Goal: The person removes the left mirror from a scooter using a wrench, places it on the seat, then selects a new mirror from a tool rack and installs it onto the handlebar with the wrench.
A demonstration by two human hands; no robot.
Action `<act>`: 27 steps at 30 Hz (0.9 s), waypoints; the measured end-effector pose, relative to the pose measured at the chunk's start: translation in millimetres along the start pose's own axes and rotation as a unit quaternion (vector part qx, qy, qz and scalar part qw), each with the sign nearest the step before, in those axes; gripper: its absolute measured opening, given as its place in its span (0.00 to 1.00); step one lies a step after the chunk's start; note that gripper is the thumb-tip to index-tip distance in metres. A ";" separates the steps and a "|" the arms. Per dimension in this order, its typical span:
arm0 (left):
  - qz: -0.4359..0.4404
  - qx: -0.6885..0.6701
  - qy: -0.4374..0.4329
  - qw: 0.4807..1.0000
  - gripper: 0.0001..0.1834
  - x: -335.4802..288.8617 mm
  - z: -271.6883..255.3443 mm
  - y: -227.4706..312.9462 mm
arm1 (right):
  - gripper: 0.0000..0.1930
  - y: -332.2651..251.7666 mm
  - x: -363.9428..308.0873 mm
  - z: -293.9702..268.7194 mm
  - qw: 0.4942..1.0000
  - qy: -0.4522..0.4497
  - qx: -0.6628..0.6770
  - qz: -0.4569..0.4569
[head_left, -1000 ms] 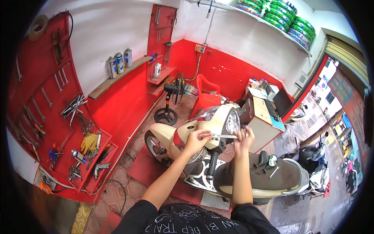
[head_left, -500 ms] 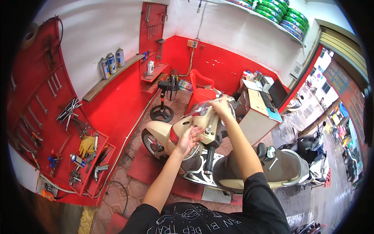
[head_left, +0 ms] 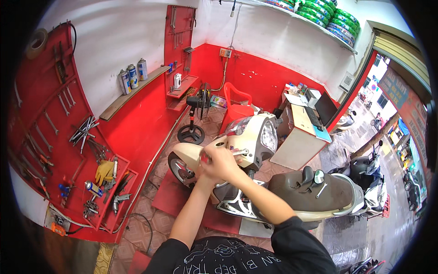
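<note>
The cream scooter [head_left: 186, 151] stands in front of me, its front end to the left and its brown seat [head_left: 319, 189] to the right. Over its front cover, my right hand [head_left: 222, 165] lies across my left hand [head_left: 201, 171], fingers curled in. What the right hand holds, if anything, is hidden. Most of the left hand is behind it; only some fingertips show beside a silver brake lever [head_left: 242, 152]. Just beyond, the clear headlight [head_left: 268, 135] faces up and to the right in the cream handlebar cover. A wrench [head_left: 321, 190] and a dark mirror [head_left: 318, 176] rest on the seat.
Red tool panels with spanners [head_left: 51, 123] hang on the left wall, above a red tray [head_left: 107, 219] of tools and yellow gloves [head_left: 105, 170]. A black fan [head_left: 198, 102], a red chair [head_left: 238, 109] and a desk [head_left: 296, 137] stand beyond the scooter. Another scooter [head_left: 372, 187] is parked right.
My right hand has left the handlebar and come left onto my left hand, curling its fingers. The headlight now shows its lens, and the black handgrip no longer shows plainly.
</note>
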State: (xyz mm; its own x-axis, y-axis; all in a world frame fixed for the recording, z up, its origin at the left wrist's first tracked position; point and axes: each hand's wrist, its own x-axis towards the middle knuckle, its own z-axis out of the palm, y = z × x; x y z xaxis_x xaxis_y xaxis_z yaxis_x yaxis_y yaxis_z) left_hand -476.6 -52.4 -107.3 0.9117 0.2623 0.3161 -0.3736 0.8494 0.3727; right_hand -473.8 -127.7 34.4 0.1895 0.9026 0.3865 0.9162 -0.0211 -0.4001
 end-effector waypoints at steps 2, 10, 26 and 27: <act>-0.089 -0.055 0.024 0.994 0.38 10.9 13.7 -1.8 | 0.14 8.1 -42.0 -9.9 0.999 0.030 -0.038 -0.012; -0.163 0.004 0.059 0.985 0.39 2.7 33.0 21.9 | 0.09 84.5 -117.7 -43.2 0.678 0.443 0.586 -0.012; -0.207 0.065 0.038 0.975 0.45 2.8 49.7 32.2 | 0.36 216.8 57.5 -55.4 0.896 0.310 0.063 0.312; -0.202 0.065 0.046 0.976 0.45 -2.6 43.8 36.5 | 0.34 187.7 64.0 -54.6 0.918 0.248 0.098 0.294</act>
State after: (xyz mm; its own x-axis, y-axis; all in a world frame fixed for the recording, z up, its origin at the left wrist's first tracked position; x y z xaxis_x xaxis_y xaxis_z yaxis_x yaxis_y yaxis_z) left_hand -500.1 -42.2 -56.4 0.9984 -0.0372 0.0435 0.0064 0.8277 0.5611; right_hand -270.4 -97.3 29.4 0.8128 0.4522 0.3671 0.5319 -0.3194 -0.7843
